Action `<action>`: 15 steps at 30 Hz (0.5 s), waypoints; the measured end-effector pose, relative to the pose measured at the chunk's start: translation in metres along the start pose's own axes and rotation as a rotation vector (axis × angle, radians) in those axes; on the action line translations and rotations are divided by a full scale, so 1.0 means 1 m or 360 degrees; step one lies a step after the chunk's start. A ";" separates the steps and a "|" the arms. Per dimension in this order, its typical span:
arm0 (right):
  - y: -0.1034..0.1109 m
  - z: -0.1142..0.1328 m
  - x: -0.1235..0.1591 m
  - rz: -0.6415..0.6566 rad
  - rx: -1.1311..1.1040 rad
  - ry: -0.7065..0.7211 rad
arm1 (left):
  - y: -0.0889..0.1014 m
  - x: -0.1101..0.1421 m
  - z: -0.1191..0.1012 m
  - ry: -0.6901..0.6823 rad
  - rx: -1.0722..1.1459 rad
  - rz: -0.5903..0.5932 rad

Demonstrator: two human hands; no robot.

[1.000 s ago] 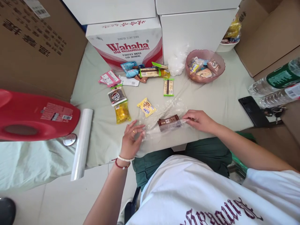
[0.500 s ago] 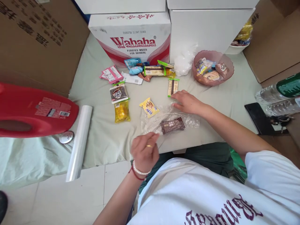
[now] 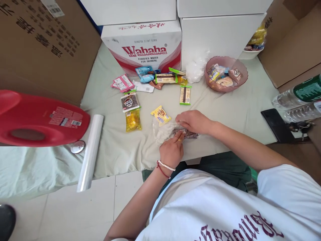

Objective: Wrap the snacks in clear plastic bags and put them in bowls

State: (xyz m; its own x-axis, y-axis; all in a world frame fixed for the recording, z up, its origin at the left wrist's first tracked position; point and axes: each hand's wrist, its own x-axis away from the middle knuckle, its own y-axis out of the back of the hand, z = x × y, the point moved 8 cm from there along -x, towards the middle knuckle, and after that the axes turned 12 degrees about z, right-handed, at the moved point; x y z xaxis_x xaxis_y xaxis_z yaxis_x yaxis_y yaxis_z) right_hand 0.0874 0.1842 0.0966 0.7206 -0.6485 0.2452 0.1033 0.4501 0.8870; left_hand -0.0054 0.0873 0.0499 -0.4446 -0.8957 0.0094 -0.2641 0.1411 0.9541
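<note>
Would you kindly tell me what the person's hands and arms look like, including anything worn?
The left hand wears a gold-coloured ring, with a white beaded bracelet and a thin red bracelet at the wrist. No jewellery shows on the right hand; that arm has a short white sleeve.

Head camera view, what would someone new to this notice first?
Probably the big red plastic jug at the left edge, then the red-and-white Wahaha water carton at the back. At front centre, the left hand and right hand are close together at a dark brown snack packet. Toward the back, right of centre, a pink bowl holds wrapped snacks.
</note>
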 end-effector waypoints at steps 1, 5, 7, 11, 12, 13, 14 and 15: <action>-0.008 0.008 0.010 0.0000 0.0101 0.0056 | -0.001 0.000 0.002 0.0023 0.0024 0.0007; -0.048 0.022 0.043 0.0023 0.0343 0.0195 | -0.009 0.000 0.017 0.0067 0.0269 0.0026; -0.064 0.018 0.051 0.0010 0.0349 0.0180 | -0.011 0.004 0.025 -0.0003 0.0452 0.0018; -0.081 0.011 0.053 -0.0017 0.0295 0.0120 | -0.004 0.024 0.061 0.0076 0.1141 -0.0212; -0.083 0.011 0.052 -0.0016 0.0284 0.0095 | -0.001 0.032 0.078 0.0221 0.1320 -0.0354; -0.084 0.011 0.050 -0.0010 0.0276 0.0066 | 0.003 0.041 0.094 0.0398 0.1435 -0.0515; -0.084 0.012 0.049 -0.0002 0.0272 0.0034 | 0.007 0.050 0.109 0.0567 0.1484 -0.0662; -0.085 0.013 0.047 0.0007 0.0270 0.0006 | 0.011 0.057 0.119 0.0713 0.1450 -0.0770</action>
State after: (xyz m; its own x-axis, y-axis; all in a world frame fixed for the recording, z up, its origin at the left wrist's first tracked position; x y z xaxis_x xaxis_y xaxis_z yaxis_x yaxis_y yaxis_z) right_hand 0.1039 0.1078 0.0379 0.7233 -0.6443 0.2483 -0.0169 0.3430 0.9392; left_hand -0.1358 0.0878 0.0255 0.1735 -0.9846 -0.0206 -0.9340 -0.1711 0.3135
